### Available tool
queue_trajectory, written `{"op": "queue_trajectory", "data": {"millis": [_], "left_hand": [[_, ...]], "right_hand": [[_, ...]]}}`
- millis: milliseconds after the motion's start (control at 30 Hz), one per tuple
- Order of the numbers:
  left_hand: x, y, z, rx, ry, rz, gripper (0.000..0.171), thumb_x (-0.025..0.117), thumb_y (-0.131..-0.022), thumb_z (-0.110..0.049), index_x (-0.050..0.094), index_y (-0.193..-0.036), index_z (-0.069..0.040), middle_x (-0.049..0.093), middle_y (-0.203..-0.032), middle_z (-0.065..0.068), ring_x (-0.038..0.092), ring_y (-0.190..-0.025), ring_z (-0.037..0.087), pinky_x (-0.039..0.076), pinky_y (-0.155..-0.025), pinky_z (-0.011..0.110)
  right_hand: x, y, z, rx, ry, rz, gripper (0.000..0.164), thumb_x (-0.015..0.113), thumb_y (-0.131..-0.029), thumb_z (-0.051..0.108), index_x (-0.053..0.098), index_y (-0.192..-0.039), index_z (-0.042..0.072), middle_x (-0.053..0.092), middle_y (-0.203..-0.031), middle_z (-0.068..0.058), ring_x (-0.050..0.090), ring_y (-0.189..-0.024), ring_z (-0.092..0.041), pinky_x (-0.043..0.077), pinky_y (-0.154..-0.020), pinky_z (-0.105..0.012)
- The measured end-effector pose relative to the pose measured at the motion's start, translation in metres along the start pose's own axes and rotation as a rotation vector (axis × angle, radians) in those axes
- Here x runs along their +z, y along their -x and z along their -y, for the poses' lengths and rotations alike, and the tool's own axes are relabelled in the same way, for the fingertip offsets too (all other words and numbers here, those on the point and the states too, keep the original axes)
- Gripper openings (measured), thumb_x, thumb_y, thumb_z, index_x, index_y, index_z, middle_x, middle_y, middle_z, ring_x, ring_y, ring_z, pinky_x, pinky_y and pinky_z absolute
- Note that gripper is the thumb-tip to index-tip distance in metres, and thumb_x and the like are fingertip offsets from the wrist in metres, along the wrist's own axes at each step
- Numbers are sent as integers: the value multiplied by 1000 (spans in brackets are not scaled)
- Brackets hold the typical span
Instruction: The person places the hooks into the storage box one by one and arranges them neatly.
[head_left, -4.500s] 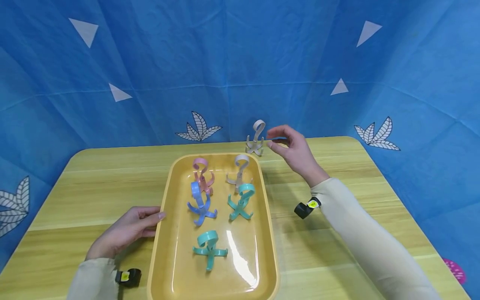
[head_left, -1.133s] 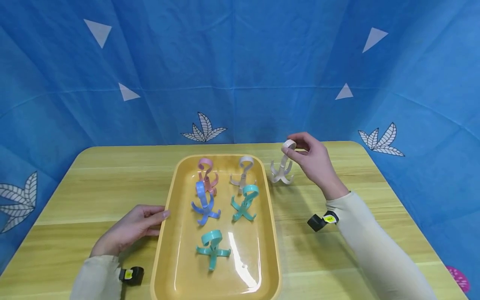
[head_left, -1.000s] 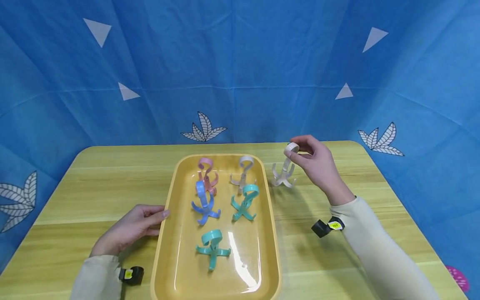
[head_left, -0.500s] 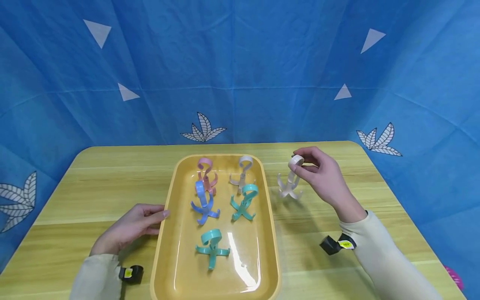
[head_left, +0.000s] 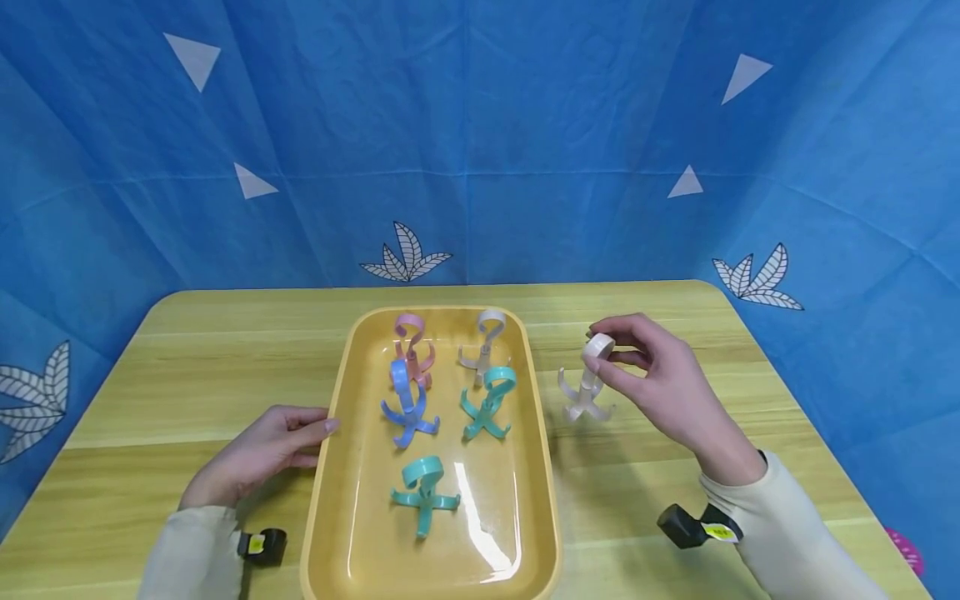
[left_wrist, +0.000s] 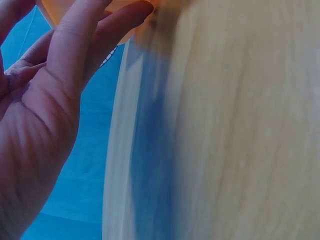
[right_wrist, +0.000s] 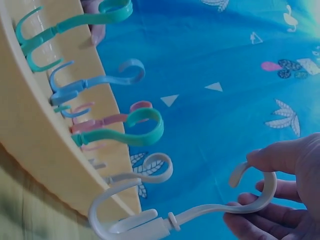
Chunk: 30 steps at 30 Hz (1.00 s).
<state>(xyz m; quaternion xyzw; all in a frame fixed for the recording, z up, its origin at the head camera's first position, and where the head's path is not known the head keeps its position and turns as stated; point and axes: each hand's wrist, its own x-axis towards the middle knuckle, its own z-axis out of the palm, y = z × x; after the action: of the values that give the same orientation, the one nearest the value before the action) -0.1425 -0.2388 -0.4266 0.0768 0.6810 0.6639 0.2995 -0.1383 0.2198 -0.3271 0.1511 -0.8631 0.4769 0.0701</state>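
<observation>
My right hand (head_left: 667,379) pinches the curled top of a white four-pronged hanger hook (head_left: 585,400), thumb on one side and fingers on the other. It hangs upright, prongs down, just right of the yellow tray (head_left: 431,575). In the right wrist view the white hook (right_wrist: 200,212) shows large, its lower prongs partly cut off. My left hand (head_left: 262,454) holds the tray's left rim, thumb over the edge and fingers against the outer side. Inside the tray stand a pink hook (head_left: 411,364), another white hook (head_left: 483,358), a blue hook (head_left: 408,412) and two green hooks (head_left: 486,408).
The wooden table (head_left: 187,375) carries the tray near its middle. A blue patterned cloth (head_left: 465,142) rises behind the table and along both sides. Black wrist cameras (head_left: 262,547) are strapped at both sleeves.
Earlier the white hook stood behind the tray, the right hand beside it. Now the hand grips it and has brought it right and toward me, still moving this way. The left hand stays put.
</observation>
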Motion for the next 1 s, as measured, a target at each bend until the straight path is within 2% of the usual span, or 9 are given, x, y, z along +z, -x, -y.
{"op": "queue_trajectory", "data": {"millis": [167,400,567,800,1000], "left_hand": [[1,0,-1,-1,-3,7,57,53,-104,-20,36,-140,20,54,-131,28,62,-110,28,53,-90,45],[0,-2,-2,5,2,10,57,53,-104,-20,35,-141,19,54,-133,28,62,-111,29,53,-90,45],[1,-1,-3,2,1,9,56,53,-104,-20,36,-141,18,53,-133,28,62,-111,30,53,-90,46],[0,0,-3,-4,-17,-1,57,53,-104,-20,35,-140,20,54,-132,28,62,-110,28,54,-89,45],[-1,0,-1,11,-19,-2,58,53,-104,-20,34,-140,20,52,-133,30,62,-111,28,53,-90,45]], "right_hand": [[0,6,5,-30,-37,2,31,73,-90,9,63,-119,5,63,-110,-4,66,-94,-17,53,-86,-22],[-2,13,17,-160,-125,4,32,72,-86,-7,64,-116,2,63,-110,-6,61,-98,-18,53,-88,-26],[0,17,28,-230,-157,34,35,70,-83,-14,64,-115,0,63,-110,-10,60,-101,-20,54,-87,-28],[8,21,36,-274,-199,105,39,72,-81,-16,64,-115,0,63,-110,-12,62,-97,-22,55,-87,-34],[13,19,37,-429,-206,149,45,74,-77,-18,64,-116,2,64,-109,-12,62,-96,-21,56,-84,-32]]}}
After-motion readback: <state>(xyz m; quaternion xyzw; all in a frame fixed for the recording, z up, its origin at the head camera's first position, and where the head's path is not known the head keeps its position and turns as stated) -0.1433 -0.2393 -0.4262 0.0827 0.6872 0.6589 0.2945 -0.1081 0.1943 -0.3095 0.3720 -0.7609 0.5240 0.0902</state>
